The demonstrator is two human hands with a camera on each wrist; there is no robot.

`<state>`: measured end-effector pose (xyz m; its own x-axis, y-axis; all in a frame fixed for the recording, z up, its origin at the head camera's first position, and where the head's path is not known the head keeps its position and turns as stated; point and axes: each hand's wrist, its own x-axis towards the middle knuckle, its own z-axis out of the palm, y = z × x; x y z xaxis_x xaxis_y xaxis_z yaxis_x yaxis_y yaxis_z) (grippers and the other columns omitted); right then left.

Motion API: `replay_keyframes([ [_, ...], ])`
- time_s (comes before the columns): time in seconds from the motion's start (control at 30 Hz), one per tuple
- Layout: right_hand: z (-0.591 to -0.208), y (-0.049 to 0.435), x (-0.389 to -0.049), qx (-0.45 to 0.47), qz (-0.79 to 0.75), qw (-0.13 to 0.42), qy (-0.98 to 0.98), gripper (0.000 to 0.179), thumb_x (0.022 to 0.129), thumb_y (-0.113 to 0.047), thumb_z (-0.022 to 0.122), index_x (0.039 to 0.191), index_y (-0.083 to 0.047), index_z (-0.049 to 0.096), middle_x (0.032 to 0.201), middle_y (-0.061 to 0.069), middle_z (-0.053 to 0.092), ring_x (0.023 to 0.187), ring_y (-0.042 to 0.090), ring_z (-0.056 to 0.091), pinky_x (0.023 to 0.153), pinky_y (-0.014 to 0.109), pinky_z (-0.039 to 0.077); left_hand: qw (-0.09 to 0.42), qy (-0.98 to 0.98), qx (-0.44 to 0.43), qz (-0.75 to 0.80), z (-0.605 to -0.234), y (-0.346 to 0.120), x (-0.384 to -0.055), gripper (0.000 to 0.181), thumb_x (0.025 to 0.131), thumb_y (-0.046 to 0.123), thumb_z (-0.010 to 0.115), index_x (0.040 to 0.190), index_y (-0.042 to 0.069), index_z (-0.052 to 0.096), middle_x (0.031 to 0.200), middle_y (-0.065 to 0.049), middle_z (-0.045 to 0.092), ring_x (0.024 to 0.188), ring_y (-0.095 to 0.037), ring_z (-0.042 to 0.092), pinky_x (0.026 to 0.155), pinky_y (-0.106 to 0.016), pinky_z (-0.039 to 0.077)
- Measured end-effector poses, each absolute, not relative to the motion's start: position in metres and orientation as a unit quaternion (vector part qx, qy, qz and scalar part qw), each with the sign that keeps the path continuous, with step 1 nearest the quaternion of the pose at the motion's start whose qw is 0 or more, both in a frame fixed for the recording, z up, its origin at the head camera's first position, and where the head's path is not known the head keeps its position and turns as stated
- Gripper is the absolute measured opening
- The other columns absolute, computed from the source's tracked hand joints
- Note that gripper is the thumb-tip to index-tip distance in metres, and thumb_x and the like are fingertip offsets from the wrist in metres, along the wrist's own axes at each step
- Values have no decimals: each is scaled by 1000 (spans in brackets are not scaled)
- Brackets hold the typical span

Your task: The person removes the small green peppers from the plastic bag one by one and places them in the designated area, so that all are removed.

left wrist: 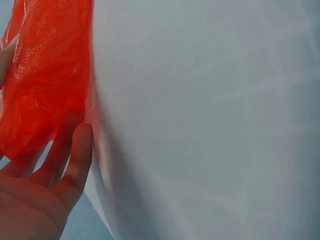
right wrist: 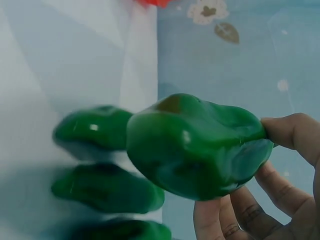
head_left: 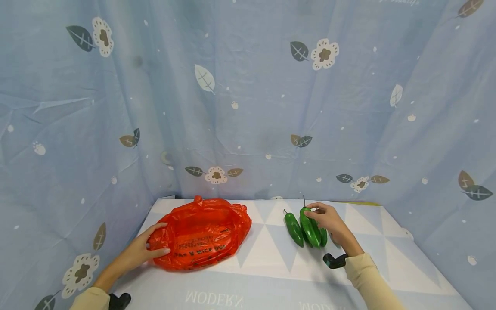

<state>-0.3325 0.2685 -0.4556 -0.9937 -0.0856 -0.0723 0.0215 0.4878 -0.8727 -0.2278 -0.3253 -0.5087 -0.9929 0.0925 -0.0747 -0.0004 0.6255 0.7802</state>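
Observation:
A crumpled red plastic bag (head_left: 205, 232) with dark print lies on the left of the table. My left hand (head_left: 141, 249) holds its left end, thumb on one side and fingers on the other; in the left wrist view, fingertips (left wrist: 82, 137) touch the plastic. On the right, my right hand (head_left: 329, 221) pinches a glossy green pepper (head_left: 310, 227) near its stem end. That pepper (right wrist: 195, 147) is tilted, stem up, in front of the others. One green pepper (head_left: 293, 229) lies to its left, and more peppers (right wrist: 107, 187) are partly hidden behind it.
The table (head_left: 267, 254) has a pale triangle-patterned cover with printed lettering near the front. A blue curtain (head_left: 252, 107) with leaves and flowers hangs behind and at both sides. A yellow strip (head_left: 358, 203) runs along the back right edge.

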Motion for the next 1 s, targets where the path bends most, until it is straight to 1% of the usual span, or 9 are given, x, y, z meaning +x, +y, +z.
replay_keyframes([
  [0.1,-458,279,-331,-13,-507,49,860,50,97,-41,72,134,-9,64,116,11,66,103,26,62,80,42,57,52,900,26,431,-509,-325,-228,96,85,42,85,158,10,32,156,-33,34,138,-53,39,105,-65,44],
  [0.27,-463,298,-329,-5,-511,43,859,56,97,-42,71,139,-6,60,122,15,64,106,29,63,83,45,58,49,903,27,425,-510,-325,-228,97,84,43,85,158,9,32,156,-34,33,139,-55,37,106,-67,41],
  [0.5,-465,325,-325,10,-507,32,861,63,99,-45,69,144,-4,55,129,20,59,112,32,61,85,46,58,53,904,22,424,-509,-325,-229,98,84,44,85,158,9,31,156,-34,33,138,-54,38,106,-67,42],
  [0.73,-470,352,-324,24,-500,23,866,67,100,-45,67,146,0,52,131,23,57,107,31,59,84,43,58,55,906,21,419,-508,-324,-228,97,85,43,84,159,10,31,156,-34,33,138,-55,38,105,-67,42],
  [0.87,-475,364,-326,37,-495,17,868,68,100,-46,66,147,1,51,131,24,57,100,26,60,80,38,59,50,907,20,417,-509,-324,-228,97,84,44,85,158,10,32,156,-34,34,138,-54,40,105,-66,43],
  [1.0,-480,375,-329,56,-493,13,868,67,101,-44,65,146,3,50,128,21,59,92,19,60,75,33,58,54,907,15,418,-509,-324,-229,98,84,45,85,159,10,31,155,-34,35,137,-54,41,104,-65,45],
])
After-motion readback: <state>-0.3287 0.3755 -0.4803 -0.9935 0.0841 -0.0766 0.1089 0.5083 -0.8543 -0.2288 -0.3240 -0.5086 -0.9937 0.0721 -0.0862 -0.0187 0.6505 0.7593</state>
